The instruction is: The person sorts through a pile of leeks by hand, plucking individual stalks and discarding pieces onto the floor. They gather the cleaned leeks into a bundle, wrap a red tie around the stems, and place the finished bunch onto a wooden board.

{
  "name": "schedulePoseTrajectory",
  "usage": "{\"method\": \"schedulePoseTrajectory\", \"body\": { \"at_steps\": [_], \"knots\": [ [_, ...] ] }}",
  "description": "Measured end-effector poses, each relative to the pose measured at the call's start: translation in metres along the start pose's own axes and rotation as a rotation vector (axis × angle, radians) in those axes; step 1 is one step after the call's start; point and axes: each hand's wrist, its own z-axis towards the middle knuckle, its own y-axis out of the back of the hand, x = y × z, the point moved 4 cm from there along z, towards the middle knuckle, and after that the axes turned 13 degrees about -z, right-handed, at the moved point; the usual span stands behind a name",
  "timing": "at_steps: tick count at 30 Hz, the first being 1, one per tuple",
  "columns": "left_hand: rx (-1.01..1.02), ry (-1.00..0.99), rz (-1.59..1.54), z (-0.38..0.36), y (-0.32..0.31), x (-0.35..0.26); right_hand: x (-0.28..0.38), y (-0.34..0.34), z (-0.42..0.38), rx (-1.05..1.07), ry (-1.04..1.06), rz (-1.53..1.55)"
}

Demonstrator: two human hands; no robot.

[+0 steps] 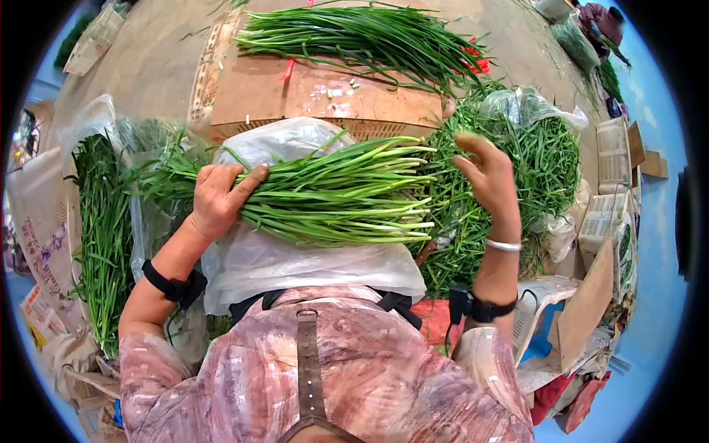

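Observation:
My left hand [225, 193] is closed round a bunch of long green stalks [340, 193], gripping it near its leafy end. The pale cut ends of the bunch fan out to the right over a plastic sheet [310, 266] on my lap. To the right of those ends, my right hand [484, 173] is raised with its thumb and fingers apart, holding nothing, above a big heap of loose greens [546, 159]. It is slightly blurred. A larger bundle of stalks [354, 37] lies on a brown board [258, 92] in front of me, with red ties near it.
More greens [103, 229] stand in clear plastic on the left. At the right are white plastic crates [613, 155], a cardboard sheet [583, 310] and a white stool [543, 295]. Another person [602, 26] is at the far upper right.

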Motion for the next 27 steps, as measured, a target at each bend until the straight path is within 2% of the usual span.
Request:
{"method": "schedulePoseTrajectory", "body": {
  "at_steps": [2,4,5,6,7,8,9,10,12,13,15,16,19,24,26,27],
  "knots": [
    [-0.005,-0.005,0.005,0.0,-0.002,0.001,0.046,-0.021,0.026,-0.134,0.502,-0.166],
    [-0.011,-0.005,0.016,-0.002,-0.003,-0.001,0.041,-0.067,0.042,0.213,0.489,-0.169],
    [-0.017,-0.001,0.03,-0.003,-0.001,0.0,0.048,-0.074,0.038,0.426,0.47,-0.364],
    [-0.025,0.007,0.047,-0.003,0.001,0.004,0.054,-0.077,0.025,0.442,0.467,-0.502],
    [-0.081,0.03,0.022,-0.006,0.004,0.004,0.071,-0.061,0.004,0.224,0.629,-0.442],
    [-0.128,0.055,-0.012,-0.012,0.007,0.003,0.088,-0.043,-0.017,0.039,0.687,-0.401],
    [-0.166,0.062,-0.023,-0.017,0.007,0.004,0.096,-0.032,-0.036,0.077,0.641,-0.338],
    [-0.159,0.063,-0.035,-0.019,0.007,0.003,0.077,-0.041,-0.053,0.077,0.554,-0.261],
    [-0.033,0.039,0.007,-0.013,0.006,0.001,0.035,-0.045,-0.061,0.167,0.407,-0.505],
    [-0.036,0.04,0.01,-0.011,0.007,0.002,0.031,-0.039,-0.061,0.166,0.411,-0.507],
    [-0.019,0.006,-0.024,-0.009,0.008,0.0,0.019,-0.031,-0.064,0.248,0.201,-0.03],
    [-0.02,0.0,-0.026,-0.009,0.008,0.0,0.013,-0.028,-0.064,0.243,0.197,-0.031],
    [-0.02,0.009,0.021,-0.008,0.005,-0.001,-0.024,-0.028,-0.066,0.451,-0.042,0.006],
    [-0.041,0.007,0.018,-0.009,0.008,-0.003,-0.074,-0.017,-0.072,0.346,-0.182,0.251],
    [-0.043,0.004,0.015,-0.008,0.009,-0.004,-0.099,-0.005,-0.073,0.266,-0.413,0.274],
    [-0.041,0.002,0.012,-0.008,0.01,-0.004,-0.109,0.0,-0.073,0.3,-0.492,0.286]
  ]
}}
